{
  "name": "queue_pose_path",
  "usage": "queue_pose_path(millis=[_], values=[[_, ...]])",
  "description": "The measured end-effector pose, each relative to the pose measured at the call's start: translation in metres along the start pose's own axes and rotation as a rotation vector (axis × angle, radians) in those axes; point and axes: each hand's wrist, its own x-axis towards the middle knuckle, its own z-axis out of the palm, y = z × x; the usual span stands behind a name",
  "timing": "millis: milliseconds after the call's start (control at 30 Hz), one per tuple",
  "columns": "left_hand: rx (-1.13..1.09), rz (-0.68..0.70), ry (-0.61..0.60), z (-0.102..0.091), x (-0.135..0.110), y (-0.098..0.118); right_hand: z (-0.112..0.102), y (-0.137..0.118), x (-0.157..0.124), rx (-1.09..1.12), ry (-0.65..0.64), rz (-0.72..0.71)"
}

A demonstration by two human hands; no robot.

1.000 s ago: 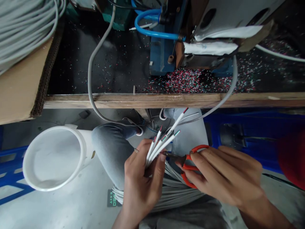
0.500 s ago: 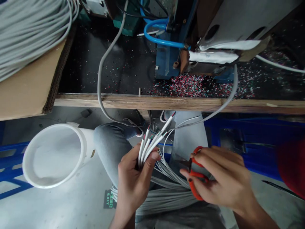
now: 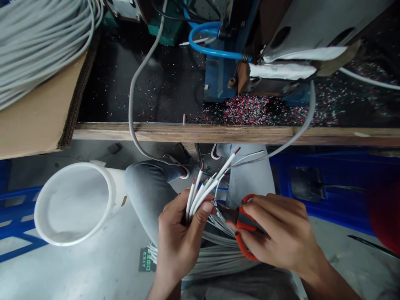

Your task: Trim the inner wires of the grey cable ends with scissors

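Observation:
My left hand (image 3: 183, 227) is closed around several white cables (image 3: 204, 192), whose ends point up and away with red, green and dark wire tips bared. My right hand (image 3: 278, 229) grips the orange-red handles of a pair of scissors (image 3: 250, 227). Their dark blades (image 3: 227, 211) point left and reach a thin strand beside my left thumb; whether they touch it I cannot tell. A thick bundle of grey cables (image 3: 215, 260) lies across my lap under both hands.
A white bucket (image 3: 111, 196) stands on the floor at left. Ahead runs the workbench's wooden edge (image 3: 187, 132), with coloured scraps (image 3: 246, 110) before a machine (image 3: 306, 33). Coiled grey cable (image 3: 46, 46) rests on cardboard (image 3: 40, 125). A blue crate (image 3: 337, 187) is at right.
The scissors in my right hand have moved left, bringing the blades up to my left hand. My left hand and its cables have shifted slightly right.

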Motion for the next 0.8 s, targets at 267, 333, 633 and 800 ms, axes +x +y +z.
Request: queue_pose_path(millis=[267,333,633,800], values=[[0.002,-0.044,0.064,0.006,0.005,0.008,-0.001,0.002,-0.001,0.010,-0.003,-0.001],[0.008,-0.055,0.076,0.006,0.005,0.009,-0.001,0.002,0.000,0.009,-0.002,-0.002],[0.043,-0.011,-0.007,0.001,0.002,-0.001,0.000,0.002,0.000,-0.019,-0.004,-0.013],[0.037,-0.034,-0.007,0.002,0.002,0.002,0.000,0.002,0.000,-0.008,-0.005,-0.011]])
